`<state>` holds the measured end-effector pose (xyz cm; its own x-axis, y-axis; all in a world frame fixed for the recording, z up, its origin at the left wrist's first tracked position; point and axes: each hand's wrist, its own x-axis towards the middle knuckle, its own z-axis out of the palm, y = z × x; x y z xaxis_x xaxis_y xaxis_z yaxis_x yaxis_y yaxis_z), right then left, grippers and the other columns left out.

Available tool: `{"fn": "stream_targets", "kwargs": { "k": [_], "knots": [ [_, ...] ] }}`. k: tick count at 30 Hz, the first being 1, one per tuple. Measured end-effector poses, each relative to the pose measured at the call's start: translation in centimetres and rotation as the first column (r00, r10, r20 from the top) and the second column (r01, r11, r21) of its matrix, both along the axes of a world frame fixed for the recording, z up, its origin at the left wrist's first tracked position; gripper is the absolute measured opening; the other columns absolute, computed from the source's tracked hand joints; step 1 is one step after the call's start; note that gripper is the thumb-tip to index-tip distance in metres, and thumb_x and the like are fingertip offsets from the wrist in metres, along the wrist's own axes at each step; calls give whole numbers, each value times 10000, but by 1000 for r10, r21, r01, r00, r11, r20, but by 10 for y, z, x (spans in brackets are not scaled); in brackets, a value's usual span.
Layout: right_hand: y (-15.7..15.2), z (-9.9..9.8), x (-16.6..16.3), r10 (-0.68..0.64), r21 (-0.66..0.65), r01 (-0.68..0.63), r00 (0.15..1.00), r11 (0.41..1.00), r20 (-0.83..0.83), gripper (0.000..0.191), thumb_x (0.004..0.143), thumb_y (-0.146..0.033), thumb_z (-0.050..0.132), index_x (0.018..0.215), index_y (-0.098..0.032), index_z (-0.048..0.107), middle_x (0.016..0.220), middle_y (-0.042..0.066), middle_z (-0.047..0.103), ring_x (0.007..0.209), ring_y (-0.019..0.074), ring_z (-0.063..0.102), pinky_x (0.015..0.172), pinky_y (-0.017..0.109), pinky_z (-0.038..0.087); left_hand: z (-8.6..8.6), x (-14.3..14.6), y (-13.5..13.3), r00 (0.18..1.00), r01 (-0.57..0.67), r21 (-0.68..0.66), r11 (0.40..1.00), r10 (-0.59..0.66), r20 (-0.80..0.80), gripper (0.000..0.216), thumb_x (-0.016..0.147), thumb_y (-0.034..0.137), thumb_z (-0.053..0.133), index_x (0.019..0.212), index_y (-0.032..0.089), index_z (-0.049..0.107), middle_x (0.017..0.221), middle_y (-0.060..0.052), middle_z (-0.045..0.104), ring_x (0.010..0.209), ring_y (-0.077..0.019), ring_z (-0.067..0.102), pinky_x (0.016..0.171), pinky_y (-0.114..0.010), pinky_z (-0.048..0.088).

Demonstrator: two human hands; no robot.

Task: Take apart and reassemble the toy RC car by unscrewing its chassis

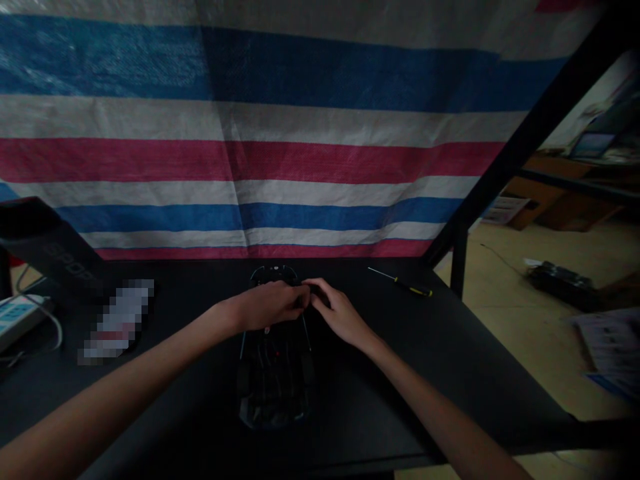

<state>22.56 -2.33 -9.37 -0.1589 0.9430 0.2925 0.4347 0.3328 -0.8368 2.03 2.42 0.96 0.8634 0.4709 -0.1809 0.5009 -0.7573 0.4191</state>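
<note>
A dark toy car (275, 380) lies on the black table with what looks like its underside facing up, its length pointing away from me. My left hand (273, 305) reaches across the car's far half, fingers curled at its far right corner. Fingertips of my right hand (334, 308) meet it there from the right side, thumb and fingers closed on that same corner. The hands hide the far right wheel area, and dim light blurs the detail between the fingers. To the right of my hands lies a screwdriver (413, 287) with a black and yellow handle.
A blurred-out pale object (120, 320) lies left of the car. Beyond it are a dark box (55, 250) and a white power strip (23, 320) with cables. A striped tarp (300, 160) hangs behind the table (475, 373); a black frame post (457, 260) stands at right.
</note>
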Motion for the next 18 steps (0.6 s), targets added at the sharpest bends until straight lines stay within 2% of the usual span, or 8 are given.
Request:
{"fn": "stream_targets", "kwargs": {
  "k": [3, 6, 11, 14, 18],
  "knots": [
    [1, 1, 3, -23, -5, 23, 1000, 1000, 4, 347, 1010, -311, 512, 1334, -257, 623, 1041, 26, 718, 868, 197, 654, 830, 333, 503, -3, -3, 5, 997, 63, 43, 997, -65, 46, 129, 1016, 222, 591, 1088, 223, 698, 1073, -41, 734, 958, -202, 711, 817, -298, 473],
    [3, 3, 7, -49, -14, 49, 999, 999, 2, 349, 1013, -343, 507, 1324, -250, 635, 867, -1, 659, 741, 188, 593, 715, 312, 468, -6, -5, 10, 989, 103, 43, 994, -107, 102, 155, 1042, 290, 592, 1106, 251, 727, 1149, -38, 705, 1024, -204, 691, 856, -299, 472],
    [4, 6, 11, -78, -11, 78, 997, 997, -21, 344, 1016, -366, 501, 1315, -269, 638, 867, -4, 648, 769, 192, 604, 729, 314, 469, -12, -4, 13, 963, 186, 31, 982, -188, 194, 178, 1068, 307, 561, 1033, 224, 715, 1123, -47, 677, 1155, -223, 627, 988, -318, 444],
    [6, 7, 15, -100, -8, 100, 994, 995, -35, 340, 1015, -381, 505, 1309, -274, 638, 859, -6, 639, 768, 193, 611, 730, 316, 478, -14, 0, 14, 962, 187, 51, 981, -193, 194, 207, 1079, 296, 532, 994, 195, 691, 1108, -62, 676, 1120, -229, 613, 1005, -341, 424],
    [11, 7, 28, -152, 13, 153, 987, 988, -47, 337, 1008, -401, 517, 1291, -271, 647, 850, -10, 611, 770, 195, 610, 749, 324, 481, -19, 12, 11, 958, 168, 116, 979, -190, 216, 239, 1093, 336, 505, 1045, 185, 684, 1126, -73, 669, 1102, -231, 598, 996, -352, 416]
  ]
}}
